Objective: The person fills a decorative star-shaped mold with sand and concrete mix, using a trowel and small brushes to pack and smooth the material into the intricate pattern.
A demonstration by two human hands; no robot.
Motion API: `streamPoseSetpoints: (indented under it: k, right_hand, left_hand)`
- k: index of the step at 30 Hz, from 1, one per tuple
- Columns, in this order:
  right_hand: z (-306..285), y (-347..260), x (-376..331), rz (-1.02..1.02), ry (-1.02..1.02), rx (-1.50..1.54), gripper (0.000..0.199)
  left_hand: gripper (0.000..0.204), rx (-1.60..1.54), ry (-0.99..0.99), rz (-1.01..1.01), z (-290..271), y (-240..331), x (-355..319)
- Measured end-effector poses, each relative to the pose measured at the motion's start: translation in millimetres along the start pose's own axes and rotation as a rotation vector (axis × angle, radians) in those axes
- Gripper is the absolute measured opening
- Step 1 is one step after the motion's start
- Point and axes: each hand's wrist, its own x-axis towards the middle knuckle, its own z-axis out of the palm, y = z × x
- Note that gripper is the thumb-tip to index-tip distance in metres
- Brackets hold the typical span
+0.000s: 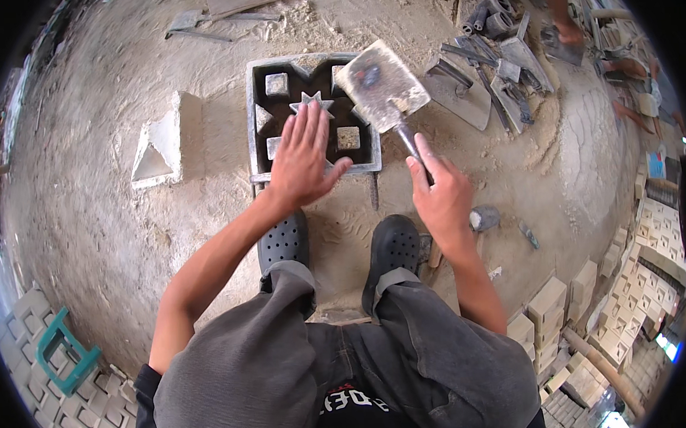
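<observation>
Two hands are busy: the left hand [304, 160] is laid flat, fingers spread, over the square metal mould [313, 116] on the sandy floor, steadying it, while the trowel [382, 86] is gripped by the right hand [440, 194], blade held above the mould's corner

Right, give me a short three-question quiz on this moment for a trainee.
1. True or false: the right hand holds the flat square metal trowel by its handle.
2. Where does the left hand rest?
A. on the grey triangular cement block
B. flat on the square dark metal mould with a star-shaped centre
C. on the black perforated clog
3. Fill in: the trowel's blade hovers over the mould's upper ______ corner.

Key
1. True
2. B
3. right
</observation>
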Motion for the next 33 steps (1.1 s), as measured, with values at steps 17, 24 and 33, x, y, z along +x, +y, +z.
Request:
streamPoseSetpoints:
  k: [17,24,33]
  right_hand:
    - [-35,141,-68,0.833,0.105,0.629,0.045]
    - [-49,334,-132,1.202,0.381,0.557,0.041]
    - [-98,471,-128,1.153,0.237,0.491,0.035]
  left_hand:
    - [0.095,-0.010,-0.044,0.375,-2,29,75]
    - [0.095,0.172,-0.313,0.459,-16,1,93]
    - [0.110,0.334,-0.526,0.466,-54,-48,86]
